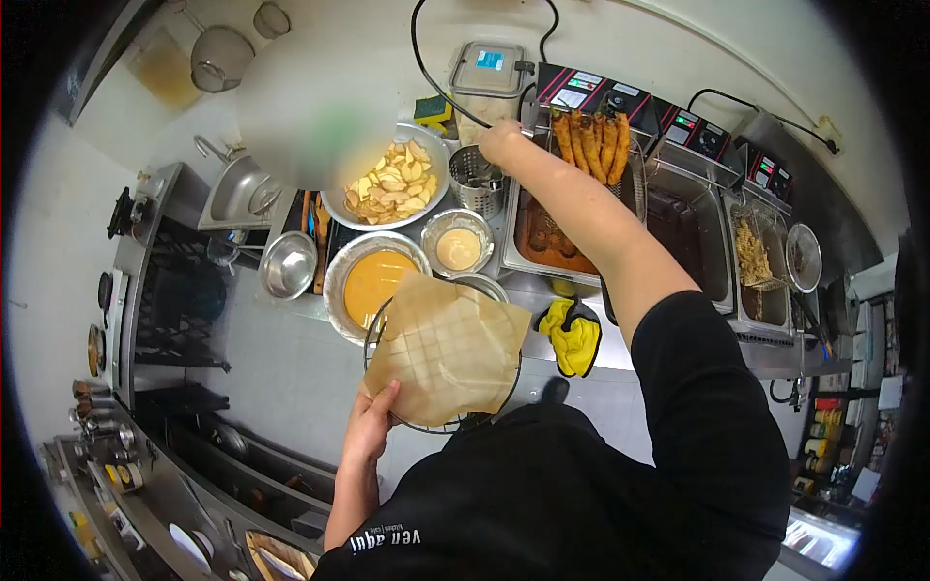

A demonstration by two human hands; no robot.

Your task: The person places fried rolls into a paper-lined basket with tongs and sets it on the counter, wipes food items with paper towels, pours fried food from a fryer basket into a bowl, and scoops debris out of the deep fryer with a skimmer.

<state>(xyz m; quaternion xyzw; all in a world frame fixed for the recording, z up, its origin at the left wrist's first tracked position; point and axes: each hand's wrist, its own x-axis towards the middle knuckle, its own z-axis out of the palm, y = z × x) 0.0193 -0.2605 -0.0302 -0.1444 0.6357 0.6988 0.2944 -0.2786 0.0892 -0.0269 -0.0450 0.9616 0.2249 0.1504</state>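
Note:
My left hand grips the near left rim of a round wire basket, its thumb on top. Parchment paper lines the basket, and the wire grid shows through it. My right hand is stretched forward beside the fryer, its fingers closed; what they hold is hidden. Close below it stands a perforated metal utensil holder. Just right of that hand, long golden fried rolls stand in a fry basket above the brown oil of the left fryer vat.
Left of the fryer are a bowl of sliced potatoes, a bowl of orange batter, a smaller batter bowl and a steel bowl. Yellow gloves hang at the counter's front. Another fry basket stands right.

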